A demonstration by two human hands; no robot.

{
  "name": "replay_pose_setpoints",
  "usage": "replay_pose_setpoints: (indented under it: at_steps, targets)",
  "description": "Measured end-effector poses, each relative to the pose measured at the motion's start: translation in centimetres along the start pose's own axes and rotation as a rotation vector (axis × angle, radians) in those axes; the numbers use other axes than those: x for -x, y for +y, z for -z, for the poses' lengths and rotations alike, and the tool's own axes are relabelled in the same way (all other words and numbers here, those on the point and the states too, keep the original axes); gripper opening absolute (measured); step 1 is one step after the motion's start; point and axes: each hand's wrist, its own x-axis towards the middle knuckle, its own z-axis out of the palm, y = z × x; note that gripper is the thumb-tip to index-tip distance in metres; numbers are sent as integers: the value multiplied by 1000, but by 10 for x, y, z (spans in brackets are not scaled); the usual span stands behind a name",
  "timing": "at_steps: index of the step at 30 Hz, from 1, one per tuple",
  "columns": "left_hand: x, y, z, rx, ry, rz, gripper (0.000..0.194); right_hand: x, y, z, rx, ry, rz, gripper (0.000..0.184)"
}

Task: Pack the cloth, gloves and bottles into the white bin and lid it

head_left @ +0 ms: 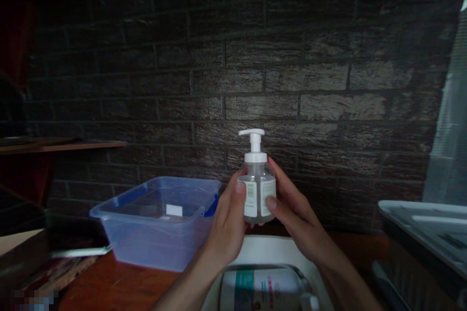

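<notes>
A clear pump bottle [260,194] with a white pump head and pale labels is held upright in front of the brick wall. My left hand [230,214] wraps its left side, thumb on the label. From the right, my right hand [292,209] grips it too, its thumb against the lower label and a finger reaching up behind the shoulder. Below my hands, a large refill container [262,286] with a green and white label lies in a white tray [268,248]. My forearms cover parts of the tray.
A translucent blue plastic bin [146,245] with blue handles stands on the wooden table [109,284] to the left. At right is a dark box with a light lid [430,223]. Wooden shelves [65,146] jut out at left, and a cardboard box [22,257] sits lower left.
</notes>
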Motion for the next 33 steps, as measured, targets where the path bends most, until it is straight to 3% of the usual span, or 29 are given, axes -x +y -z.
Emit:
replay_pose_setpoints:
  at_steps: [3,6,10,12,19,27,31,33]
  targets:
    - [1,0,-2,64,-28,49,74,1,-3,-2,-15,-35,-43,81]
    - [2,-1,-3,-21,-3,29,70,1,-2,-6,-15,7,-20,81]
    - [3,-1,-1,-219,68,-164,54,-3,6,-8,26,84,41,75]
    - [4,1,1,-259,39,-194,52,-4,10,-7,58,105,76,76]
    - [8,0,-2,-149,8,-141,50,-2,8,-5,58,88,21,79]
    - [11,-6,-3,-47,-166,66,69,-2,11,-8,87,207,-48,68]
    - [13,-10,-2,-210,-89,-63,64,-7,14,-4,116,337,1,64]
    - [17,-12,-3,-282,-111,-128,69,-7,13,-2,83,363,38,60]
